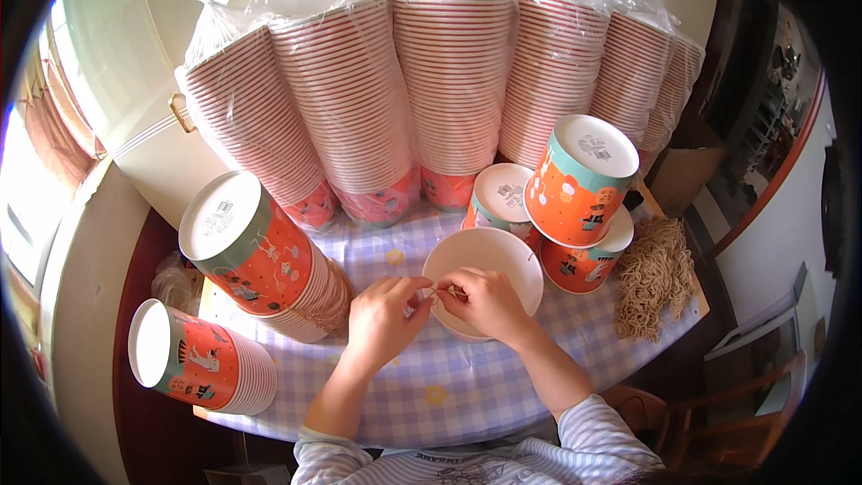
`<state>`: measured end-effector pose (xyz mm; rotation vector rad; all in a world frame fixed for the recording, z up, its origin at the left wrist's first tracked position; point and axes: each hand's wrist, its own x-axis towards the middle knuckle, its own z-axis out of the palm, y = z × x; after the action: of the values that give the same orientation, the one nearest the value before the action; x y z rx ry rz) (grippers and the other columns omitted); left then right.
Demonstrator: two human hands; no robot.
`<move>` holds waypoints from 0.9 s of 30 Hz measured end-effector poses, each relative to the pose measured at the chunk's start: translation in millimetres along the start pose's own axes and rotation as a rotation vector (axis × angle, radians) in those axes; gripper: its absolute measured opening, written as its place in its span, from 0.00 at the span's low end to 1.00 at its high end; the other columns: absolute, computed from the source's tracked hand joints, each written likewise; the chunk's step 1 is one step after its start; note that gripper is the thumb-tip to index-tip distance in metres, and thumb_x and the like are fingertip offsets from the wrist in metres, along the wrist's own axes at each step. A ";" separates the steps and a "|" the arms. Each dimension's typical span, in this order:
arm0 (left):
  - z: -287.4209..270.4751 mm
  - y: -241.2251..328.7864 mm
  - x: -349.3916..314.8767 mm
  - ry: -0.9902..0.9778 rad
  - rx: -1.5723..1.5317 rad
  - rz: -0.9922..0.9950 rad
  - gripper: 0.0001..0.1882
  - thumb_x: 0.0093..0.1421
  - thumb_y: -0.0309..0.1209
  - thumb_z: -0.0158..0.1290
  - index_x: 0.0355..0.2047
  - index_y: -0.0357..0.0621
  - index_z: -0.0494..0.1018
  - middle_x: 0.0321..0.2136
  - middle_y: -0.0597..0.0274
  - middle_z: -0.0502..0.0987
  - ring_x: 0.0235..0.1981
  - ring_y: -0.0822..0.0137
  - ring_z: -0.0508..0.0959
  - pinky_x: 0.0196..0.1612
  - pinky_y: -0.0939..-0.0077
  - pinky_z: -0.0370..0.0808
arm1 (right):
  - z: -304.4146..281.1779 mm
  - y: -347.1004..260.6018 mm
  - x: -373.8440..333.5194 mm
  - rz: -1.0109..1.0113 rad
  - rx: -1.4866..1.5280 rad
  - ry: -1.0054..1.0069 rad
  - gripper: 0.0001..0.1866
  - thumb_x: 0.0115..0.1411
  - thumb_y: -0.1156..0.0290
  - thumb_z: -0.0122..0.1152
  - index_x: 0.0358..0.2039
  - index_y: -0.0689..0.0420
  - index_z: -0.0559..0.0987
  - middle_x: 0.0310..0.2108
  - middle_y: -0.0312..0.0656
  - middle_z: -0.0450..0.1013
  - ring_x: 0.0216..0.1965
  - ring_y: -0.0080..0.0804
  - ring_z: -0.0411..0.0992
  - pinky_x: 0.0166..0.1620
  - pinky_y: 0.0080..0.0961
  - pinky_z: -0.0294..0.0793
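An open paper bucket (516,260), white inside, stands on the table in front of me with its mouth facing up. My left hand (386,313) is closed in a pinch at the bucket's left rim. Fingertip to fingertip with it, my right hand (486,302) pinches too, over the bucket's mouth. Between them runs a thin tan cord (434,293); its ends are mostly hidden by the fingers. A short dark bit of cord (531,254) shows at the bucket's far right rim. The outside of this bucket is out of sight.
Upside-down orange and green buckets (579,184) stand at the right, beside a heap of tan cords (655,274). Two nested bucket stacks (260,251) (202,359) stand at the left, the farther with cords hanging from it. Tall plastic-wrapped stacks (449,81) line the back of the checked tablecloth (395,395).
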<state>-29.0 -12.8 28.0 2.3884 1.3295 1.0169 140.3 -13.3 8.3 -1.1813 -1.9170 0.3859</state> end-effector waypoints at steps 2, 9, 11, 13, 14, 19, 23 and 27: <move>4.4 0.3 -1.0 0.019 -0.035 0.078 0.11 0.45 0.28 0.57 0.31 0.46 0.74 0.22 0.66 0.75 0.25 0.64 0.75 0.28 0.71 0.72 | 1.3 0.2 0.2 -0.005 0.012 -0.009 0.06 0.48 0.68 0.60 0.24 0.57 0.76 0.22 0.40 0.73 0.23 0.36 0.73 0.26 0.29 0.71; 14.3 -6.0 -0.2 0.005 -0.082 0.022 0.09 0.45 0.28 0.56 0.30 0.44 0.74 0.24 0.63 0.76 0.26 0.62 0.75 0.29 0.71 0.73 | 1.4 0.6 -0.3 -0.012 0.019 0.006 0.05 0.47 0.73 0.61 0.25 0.58 0.76 0.22 0.40 0.73 0.23 0.32 0.74 0.27 0.25 0.71; 14.7 -6.6 1.0 -0.049 -0.162 -0.083 0.08 0.47 0.28 0.56 0.29 0.43 0.74 0.24 0.61 0.77 0.25 0.62 0.76 0.29 0.72 0.73 | 0.3 -0.2 -0.5 0.005 0.014 -0.001 0.05 0.47 0.73 0.61 0.25 0.58 0.76 0.22 0.40 0.73 0.23 0.32 0.74 0.27 0.24 0.71; 13.7 -8.3 4.8 -0.097 -0.255 -0.143 0.07 0.47 0.28 0.57 0.29 0.43 0.75 0.23 0.61 0.77 0.23 0.64 0.76 0.28 0.73 0.73 | -0.8 0.4 -0.5 0.008 0.014 -0.008 0.05 0.47 0.73 0.61 0.25 0.58 0.76 0.22 0.40 0.74 0.23 0.32 0.74 0.27 0.24 0.71; 13.5 -9.9 5.8 -0.145 -0.349 -0.203 0.07 0.48 0.28 0.57 0.29 0.43 0.75 0.22 0.60 0.77 0.22 0.67 0.76 0.27 0.75 0.72 | -1.2 0.7 -0.6 0.012 0.013 -0.014 0.05 0.48 0.72 0.61 0.25 0.58 0.76 0.22 0.40 0.74 0.24 0.32 0.74 0.27 0.24 0.71; 21.7 -30.9 6.5 -0.265 -0.567 -0.319 0.07 0.48 0.27 0.57 0.29 0.40 0.73 0.22 0.64 0.76 0.23 0.76 0.73 0.27 0.80 0.70 | -1.3 -0.9 0.8 -0.004 0.074 -0.021 0.05 0.49 0.72 0.61 0.25 0.59 0.75 0.22 0.40 0.73 0.24 0.32 0.74 0.27 0.25 0.71; 21.4 -32.6 9.6 -0.328 -0.756 -0.341 0.07 0.49 0.26 0.57 0.28 0.37 0.71 0.23 0.66 0.75 0.25 0.78 0.71 0.28 0.83 0.69 | -4.9 0.7 2.4 -0.003 0.133 -0.028 0.04 0.50 0.74 0.59 0.25 0.60 0.74 0.24 0.40 0.73 0.23 0.32 0.73 0.27 0.25 0.71; 24.6 -38.4 9.7 -0.327 -0.847 -0.328 0.07 0.50 0.26 0.57 0.27 0.37 0.71 0.23 0.67 0.74 0.25 0.78 0.71 0.28 0.83 0.68 | -8.3 2.6 3.9 0.083 0.258 -0.029 0.03 0.49 0.77 0.58 0.26 0.59 0.73 0.25 0.40 0.72 0.25 0.32 0.73 0.28 0.25 0.71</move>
<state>-34.6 20.1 -4.7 1.5528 0.8751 0.8160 147.5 -10.0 13.6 -1.0898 -1.7838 0.6769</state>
